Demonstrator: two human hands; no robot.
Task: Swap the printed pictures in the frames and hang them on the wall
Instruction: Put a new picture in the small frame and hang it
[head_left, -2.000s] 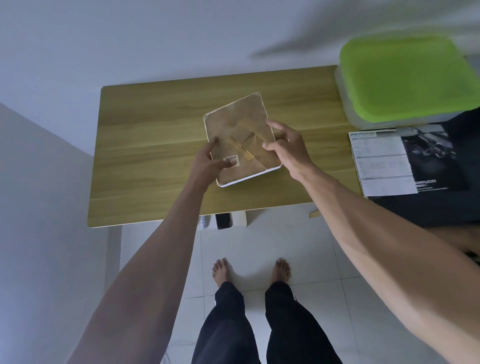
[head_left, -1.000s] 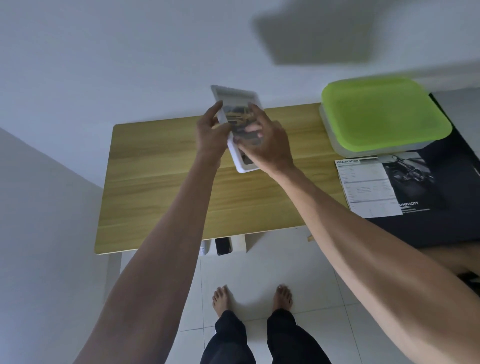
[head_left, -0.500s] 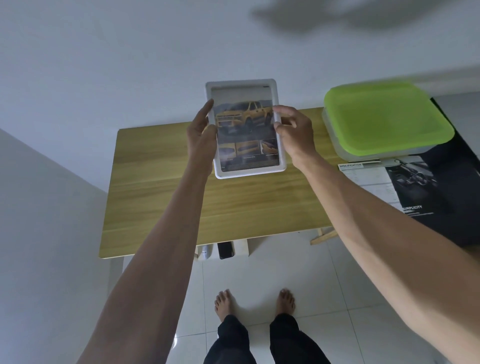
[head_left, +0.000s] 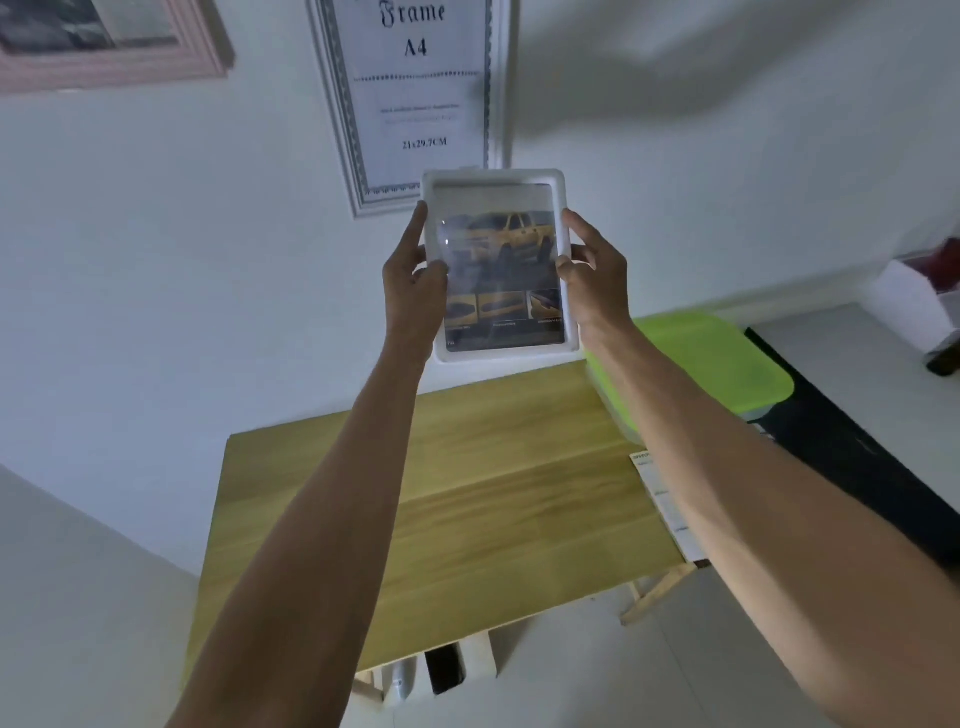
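Two hands, left (head_left: 413, 280) and right (head_left: 592, 275), clasp one white frame (head_left: 500, 267) by its side edges; two more frames, silver (head_left: 415, 104) and pink (head_left: 111, 44), hang above the grip.

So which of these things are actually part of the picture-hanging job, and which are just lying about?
Part of the job:
- small white frame with the yellow-car print, held by left hand and right hand
- silver-edged A4 frame on the wall
- pink frame

Lying about:
- green-lidded plastic box
- wooden table
- printed leaflet
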